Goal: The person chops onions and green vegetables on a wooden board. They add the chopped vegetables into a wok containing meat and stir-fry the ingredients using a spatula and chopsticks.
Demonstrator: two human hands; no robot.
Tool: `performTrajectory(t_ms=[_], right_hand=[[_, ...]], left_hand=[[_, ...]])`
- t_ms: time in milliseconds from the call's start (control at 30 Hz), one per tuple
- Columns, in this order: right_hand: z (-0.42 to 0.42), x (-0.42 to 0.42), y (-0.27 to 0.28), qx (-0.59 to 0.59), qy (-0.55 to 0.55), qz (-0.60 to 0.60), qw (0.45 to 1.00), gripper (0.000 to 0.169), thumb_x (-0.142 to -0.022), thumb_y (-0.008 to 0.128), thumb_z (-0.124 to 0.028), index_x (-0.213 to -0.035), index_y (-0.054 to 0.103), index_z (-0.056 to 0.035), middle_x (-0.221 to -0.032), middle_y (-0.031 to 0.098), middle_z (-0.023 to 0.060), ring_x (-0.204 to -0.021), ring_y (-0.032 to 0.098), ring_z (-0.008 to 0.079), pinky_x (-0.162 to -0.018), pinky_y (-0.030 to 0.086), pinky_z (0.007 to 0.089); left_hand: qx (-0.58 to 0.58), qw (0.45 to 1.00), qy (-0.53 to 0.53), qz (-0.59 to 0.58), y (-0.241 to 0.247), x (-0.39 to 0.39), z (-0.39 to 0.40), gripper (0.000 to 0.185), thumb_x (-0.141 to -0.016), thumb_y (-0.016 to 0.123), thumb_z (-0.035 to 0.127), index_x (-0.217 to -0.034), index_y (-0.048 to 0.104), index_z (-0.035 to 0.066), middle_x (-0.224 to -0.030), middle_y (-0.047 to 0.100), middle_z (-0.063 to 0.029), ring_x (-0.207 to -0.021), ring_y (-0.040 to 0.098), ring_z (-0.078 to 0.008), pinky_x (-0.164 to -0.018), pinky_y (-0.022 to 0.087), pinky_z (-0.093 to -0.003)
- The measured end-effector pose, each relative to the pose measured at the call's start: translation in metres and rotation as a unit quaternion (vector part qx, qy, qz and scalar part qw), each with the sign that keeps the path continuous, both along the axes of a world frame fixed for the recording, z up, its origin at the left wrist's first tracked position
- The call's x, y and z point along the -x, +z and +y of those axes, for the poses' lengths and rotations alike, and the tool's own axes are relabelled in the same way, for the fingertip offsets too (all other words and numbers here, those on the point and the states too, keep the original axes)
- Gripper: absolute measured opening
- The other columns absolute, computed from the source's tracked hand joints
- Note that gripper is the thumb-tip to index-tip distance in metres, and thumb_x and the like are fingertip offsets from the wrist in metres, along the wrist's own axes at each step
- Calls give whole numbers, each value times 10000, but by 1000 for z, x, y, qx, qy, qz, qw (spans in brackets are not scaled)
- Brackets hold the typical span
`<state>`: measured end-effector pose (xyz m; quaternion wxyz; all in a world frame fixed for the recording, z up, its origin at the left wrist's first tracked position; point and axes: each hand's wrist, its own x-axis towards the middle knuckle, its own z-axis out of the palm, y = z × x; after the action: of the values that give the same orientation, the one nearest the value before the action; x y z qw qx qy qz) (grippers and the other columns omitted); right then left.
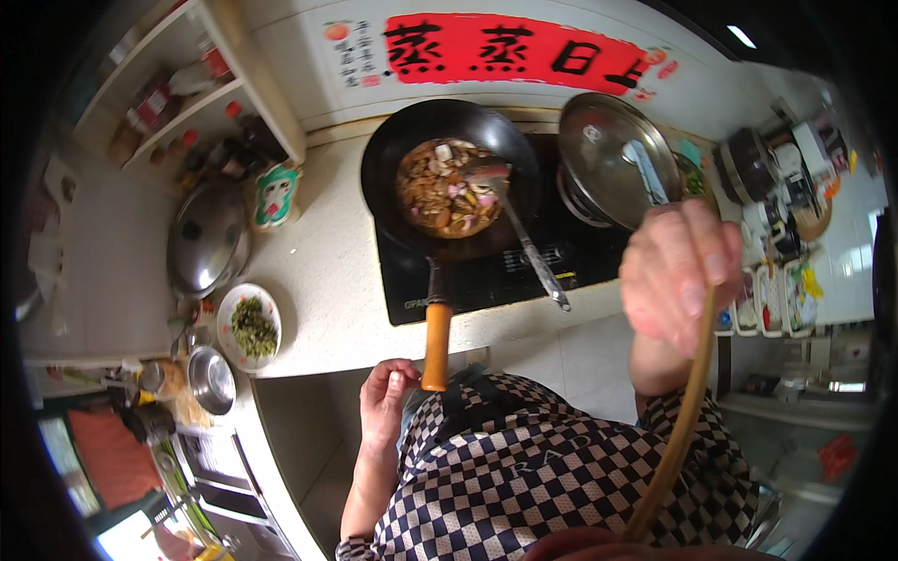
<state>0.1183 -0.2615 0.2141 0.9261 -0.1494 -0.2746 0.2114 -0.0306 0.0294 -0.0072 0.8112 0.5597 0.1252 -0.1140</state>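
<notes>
My right hand [677, 270] is raised close to the camera, gripping wooden chopsticks [677, 435]. They run down to the bottom edge of the view, where a blurred part of the face shows. Loosely curled, my left hand [386, 403] hovers by the end of the wok's wooden handle [436, 347], with nothing visible in it; whether it touches the handle is unclear. The black wok [393, 165] rests on an induction cooktop [484, 287]. Saucy chopped food [431, 189] with pale and purplish pieces lies inside. A metal spatula [530, 249] leans in the wok, its handle extending over the counter edge.
A lidded pot [610, 154] occupies the cooktop's right side. To the left are a plate of chopped greens [254, 326], a metal bowl [210, 379], a wok lid [210, 235] and shelves of jars [158, 105]. Small baskets [768, 301] and appliances [744, 168] line the right.
</notes>
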Motion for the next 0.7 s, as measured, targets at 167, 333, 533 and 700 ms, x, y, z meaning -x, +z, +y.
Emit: performTrajectory(t_ms=[167,333,533,700], right_hand=[[-13,5,-20,-7,30,27,999,315,-1047,433,-203,-869,543,32,-855,587,215,-502,626,191,-386,511,265],[-45,-7,-58,28,-33,3,999,330,-1068,348,-259,-996,535,4,-933,545,177,-442,499,131,-395,465,235],[-48,16,-77,84,-94,3,992,322,-1065,369,-289,-997,529,-19,-929,539,161,-436,525,143,-402,459,246],[-52,31,-80,72,-117,19,990,326,-1060,391,-311,-1030,544,-24,-943,545,162,-461,531,142,-402,464,247]], left_hand=[[-27,1000,9,2,1,1,-7,304,-1008,564,259,-1103,611,-25,-947,636,-54,-880,616,-157,-857,503,-309],[-22,1000,-22,-2,6,-6,-6,408,-992,570,380,-1116,607,-7,-957,628,-44,-911,610,-161,-889,491,-325],[-26,1000,-11,0,2,-4,-7,382,-996,566,360,-1103,613,-4,-949,633,-38,-893,617,-150,-867,499,-311],[-7,1000,-5,1,-1,-3,-5,307,-1007,565,271,-1117,613,-12,-945,633,-45,-886,614,-147,-855,511,-299]])
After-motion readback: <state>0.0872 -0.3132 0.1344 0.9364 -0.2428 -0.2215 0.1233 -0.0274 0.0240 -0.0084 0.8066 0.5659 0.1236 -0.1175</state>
